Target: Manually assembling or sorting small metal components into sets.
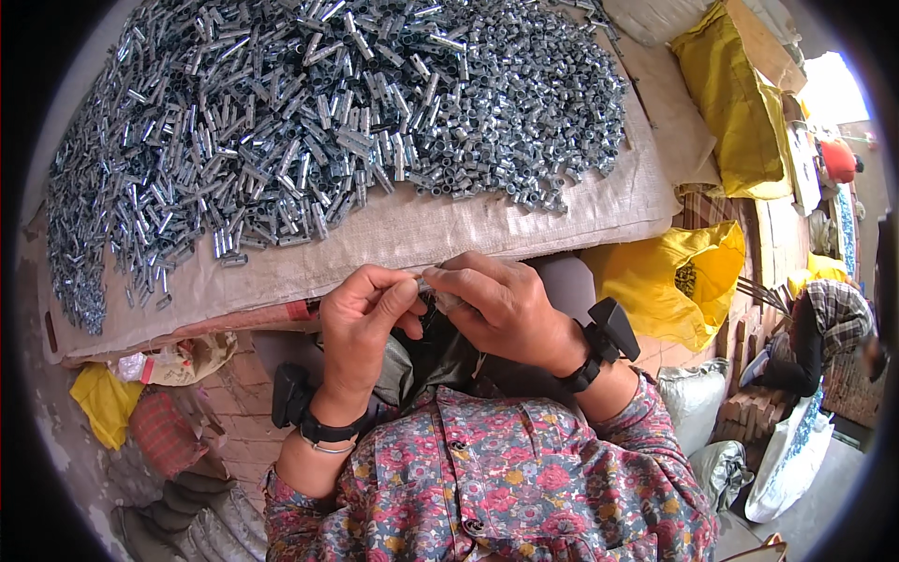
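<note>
Head view: the left hand (361,314) and right hand (501,304) are sitting close together before the near edge of the pale-covered tabletop (421,225), fingers curled; whether they are gripping anything, I cannot tell. Beyond, long metal tubes (281,126) are lying heaped, shorter metal sleeves (524,103) adjoining at right.

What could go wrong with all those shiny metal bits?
The left hand and right hand are close together; anything small between their fingertips, too hidden to tell, might slip down. A few loose metal pieces lie near the front edge of the pale cloth, so a bump could perhaps knock them off.
</note>
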